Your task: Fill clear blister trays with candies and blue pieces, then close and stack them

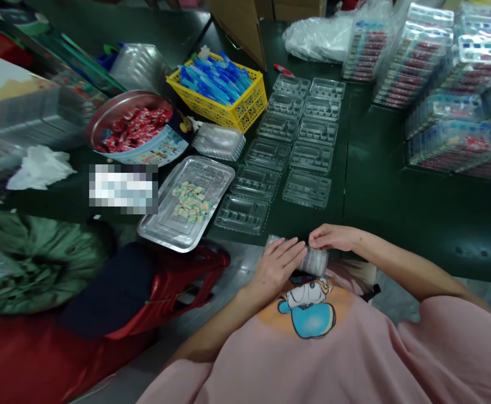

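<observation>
A stack of clear plastic trays (316,261) is held against my shirt at the table's near edge. My left hand (281,259) lies across the left part of this stack, fingers extended over it. At the stack's upper edge, my right hand (331,237) has its thumb and fingers pinched together; the tray rim between them is hard to make out. Beyond my hands, several clear compartment trays (242,214) lie in two columns on the dark green table (308,221).
Left of the columns are a metal tray (161,229) with small wrapped pieces, a round tin (142,156) of red packets and a yellow basket (245,115) of blue items. Filled packs (413,62) are stacked at right. A red stool (178,280) stands at lower left.
</observation>
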